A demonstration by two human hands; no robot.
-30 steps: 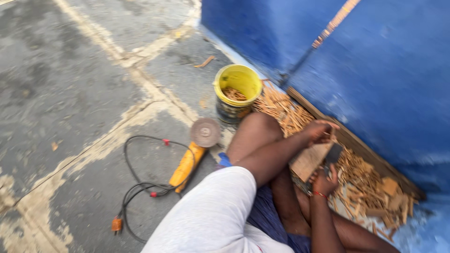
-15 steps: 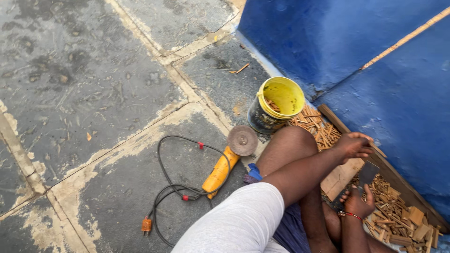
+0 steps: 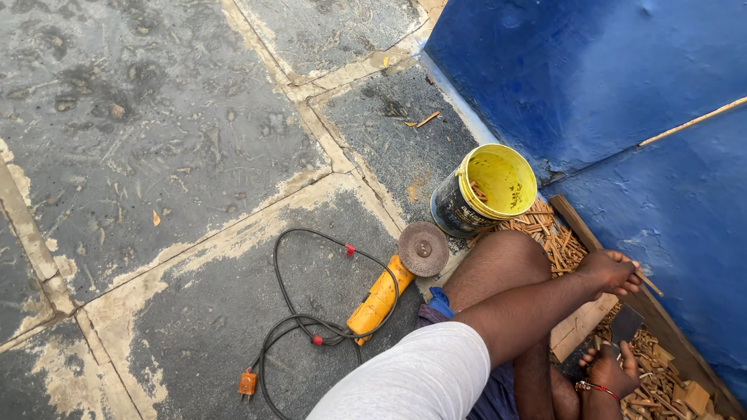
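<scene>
My left hand (image 3: pixel 609 271) reaches across my bent knee and pinches a thin wooden stick (image 3: pixel 648 285) above a pale wooden block (image 3: pixel 580 327). Lower right, my right hand (image 3: pixel 608 370), with a red bracelet on its wrist, grips a dark flat metal blade (image 3: pixel 626 323) that points up beside the block. A heap of short split wooden sticks (image 3: pixel 548 231) lies along the foot of the blue wall, around both hands.
A yellow-lined bucket (image 3: pixel 484 190) with a few sticks inside stands by my knee. An orange angle grinder (image 3: pixel 383 294) with its disc (image 3: pixel 422 249) and black coiled cable (image 3: pixel 292 330) lies on the grey stone floor (image 3: pixel 156 155). The blue wall (image 3: pixel 622 93) closes the right side.
The view has swung, so the bucket, grinder and hands sit further right and lower in frame. Both hands stay at the block, holding the same things.
</scene>
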